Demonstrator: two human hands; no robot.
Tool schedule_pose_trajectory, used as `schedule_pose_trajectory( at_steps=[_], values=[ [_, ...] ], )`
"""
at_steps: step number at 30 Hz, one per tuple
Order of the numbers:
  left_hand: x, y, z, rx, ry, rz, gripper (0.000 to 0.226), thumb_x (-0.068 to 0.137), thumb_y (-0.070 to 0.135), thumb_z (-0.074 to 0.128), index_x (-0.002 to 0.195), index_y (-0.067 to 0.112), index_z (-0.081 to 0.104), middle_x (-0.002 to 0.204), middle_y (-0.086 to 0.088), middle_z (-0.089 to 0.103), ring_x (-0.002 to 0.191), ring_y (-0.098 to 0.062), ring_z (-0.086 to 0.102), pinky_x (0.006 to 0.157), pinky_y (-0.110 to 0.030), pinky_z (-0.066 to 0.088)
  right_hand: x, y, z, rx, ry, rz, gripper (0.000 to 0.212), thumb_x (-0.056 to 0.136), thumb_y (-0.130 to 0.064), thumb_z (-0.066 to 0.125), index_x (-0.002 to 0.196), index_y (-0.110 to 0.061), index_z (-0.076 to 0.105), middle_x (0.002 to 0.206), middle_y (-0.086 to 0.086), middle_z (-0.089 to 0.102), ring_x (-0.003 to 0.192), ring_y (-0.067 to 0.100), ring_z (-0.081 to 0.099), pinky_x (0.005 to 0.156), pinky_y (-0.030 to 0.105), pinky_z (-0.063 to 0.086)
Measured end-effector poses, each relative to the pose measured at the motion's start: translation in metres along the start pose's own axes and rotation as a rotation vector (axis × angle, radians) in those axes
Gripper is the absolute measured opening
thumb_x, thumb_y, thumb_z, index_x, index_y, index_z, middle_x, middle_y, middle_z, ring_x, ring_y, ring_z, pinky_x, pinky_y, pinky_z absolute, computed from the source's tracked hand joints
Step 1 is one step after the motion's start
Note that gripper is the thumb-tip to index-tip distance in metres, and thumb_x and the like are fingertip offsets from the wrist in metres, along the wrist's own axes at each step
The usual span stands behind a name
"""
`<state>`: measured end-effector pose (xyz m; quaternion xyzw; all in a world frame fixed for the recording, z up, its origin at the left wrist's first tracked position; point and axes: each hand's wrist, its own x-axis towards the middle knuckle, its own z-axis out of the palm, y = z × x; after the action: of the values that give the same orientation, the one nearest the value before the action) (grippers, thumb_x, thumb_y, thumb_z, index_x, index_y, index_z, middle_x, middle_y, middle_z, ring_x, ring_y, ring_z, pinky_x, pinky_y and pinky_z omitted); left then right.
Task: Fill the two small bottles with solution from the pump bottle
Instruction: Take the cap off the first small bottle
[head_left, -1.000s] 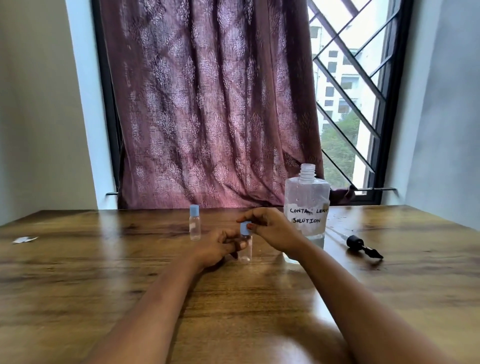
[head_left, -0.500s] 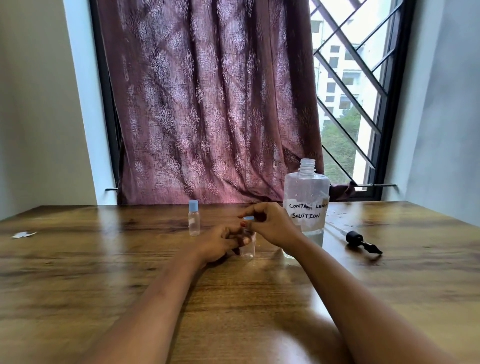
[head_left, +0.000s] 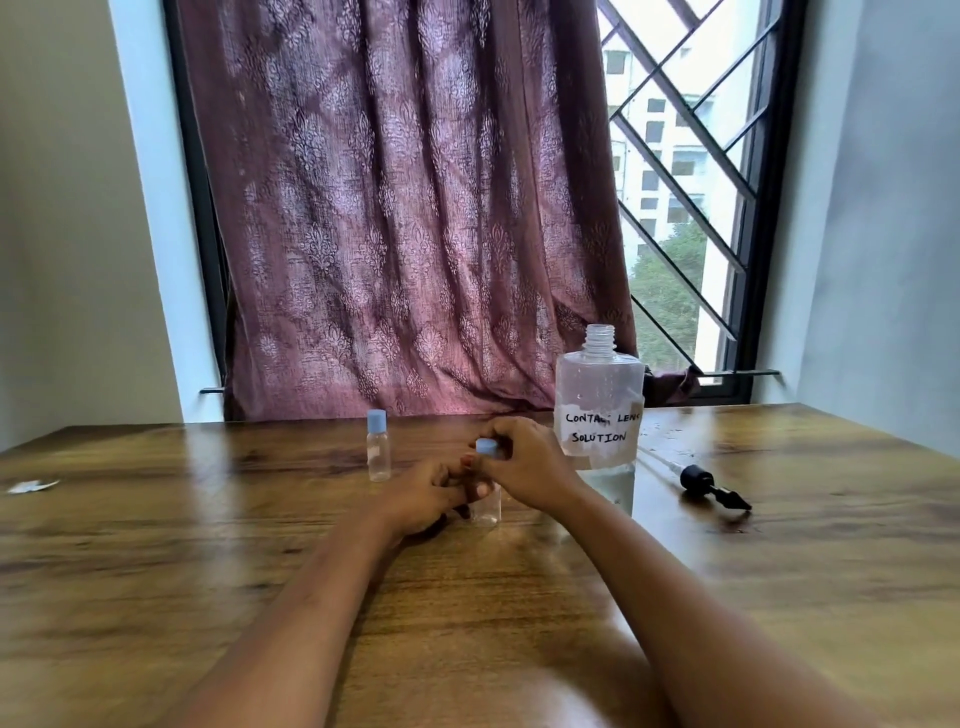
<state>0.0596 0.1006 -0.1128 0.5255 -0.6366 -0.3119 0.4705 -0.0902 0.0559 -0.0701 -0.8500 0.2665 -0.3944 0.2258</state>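
A small clear bottle (head_left: 487, 508) stands on the wooden table (head_left: 208, 545) in front of me. My left hand (head_left: 426, 493) grips its body from the left. My right hand (head_left: 524, 462) pinches its blue cap (head_left: 487, 448) from above. A second small clear bottle (head_left: 377, 447) with a blue cap stands upright farther back to the left, untouched. The large clear bottle (head_left: 597, 405) labelled contact lens solution stands just right of my right hand, its neck uncovered. Its black pump head (head_left: 706, 483) with the dip tube lies on the table to the right.
A scrap of white paper (head_left: 31, 486) lies near the table's far left edge. A maroon curtain (head_left: 405, 208) and a barred window (head_left: 685, 208) stand behind the table's back edge.
Both hands stay on the near small bottle. My right fingers have shifted around the blue cap, which shows again between them after being mostly covered half a second ago.
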Motion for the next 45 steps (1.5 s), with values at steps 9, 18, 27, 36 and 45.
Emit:
schedule_pose_trajectory(
  at_steps=[9, 18, 27, 36, 45],
  values=[
    [0.000, -0.002, -0.004, -0.004, -0.002, -0.023, 0.012, 0.085, 0.017, 0.068, 0.089, 0.026, 0.073, 0.084, 0.012, 0.071, 0.076, -0.009, 0.061, 0.070, -0.027, 0.049, 0.001, -0.001, -0.010, 0.185, -0.187, 0.037, 0.034, 0.083, 0.003, 0.058, 0.115, -0.010, 0.062, 0.095, 0.007, 0.065, 0.081, 0.013, 0.060, 0.069, 0.018, 0.049],
    [0.000, -0.001, -0.004, 0.001, -0.001, -0.046, 0.010, 0.089, 0.008, 0.062, 0.092, 0.015, 0.068, 0.075, 0.011, 0.067, 0.068, -0.004, 0.060, 0.064, -0.020, 0.049, 0.003, 0.001, 0.001, -0.039, 0.050, -0.042, 0.014, 0.080, -0.021, 0.073, 0.089, -0.011, 0.070, 0.085, -0.001, 0.059, 0.081, 0.009, 0.051, 0.063, 0.002, 0.033],
    [0.000, 0.001, -0.001, -0.012, -0.023, 0.002, 0.027, 0.089, 0.004, 0.060, 0.082, 0.027, 0.073, 0.076, 0.018, 0.069, 0.066, 0.002, 0.060, 0.062, -0.020, 0.050, 0.005, -0.002, -0.006, 0.136, -0.107, 0.009, 0.020, 0.086, 0.002, 0.056, 0.096, -0.008, 0.071, 0.089, 0.018, 0.072, 0.073, 0.024, 0.066, 0.061, 0.019, 0.050],
    [0.000, 0.001, -0.003, 0.007, -0.017, -0.015, 0.024, 0.090, 0.007, 0.060, 0.081, 0.026, 0.071, 0.070, 0.012, 0.069, 0.064, -0.008, 0.059, 0.065, -0.023, 0.049, 0.004, 0.002, 0.006, 0.116, 0.048, -0.002, 0.031, 0.083, -0.028, 0.071, 0.110, -0.018, 0.062, 0.104, 0.002, 0.059, 0.089, 0.010, 0.053, 0.078, 0.020, 0.044],
    [-0.002, 0.004, 0.000, -0.008, -0.023, -0.029, 0.028, 0.091, 0.000, 0.055, 0.084, 0.023, 0.070, 0.077, 0.015, 0.070, 0.067, 0.001, 0.061, 0.063, -0.020, 0.050, 0.005, 0.002, 0.000, 0.177, -0.017, -0.019, 0.026, 0.081, 0.000, 0.067, 0.103, -0.013, 0.066, 0.084, -0.006, 0.060, 0.069, -0.004, 0.053, 0.065, 0.009, 0.045]
  ],
)
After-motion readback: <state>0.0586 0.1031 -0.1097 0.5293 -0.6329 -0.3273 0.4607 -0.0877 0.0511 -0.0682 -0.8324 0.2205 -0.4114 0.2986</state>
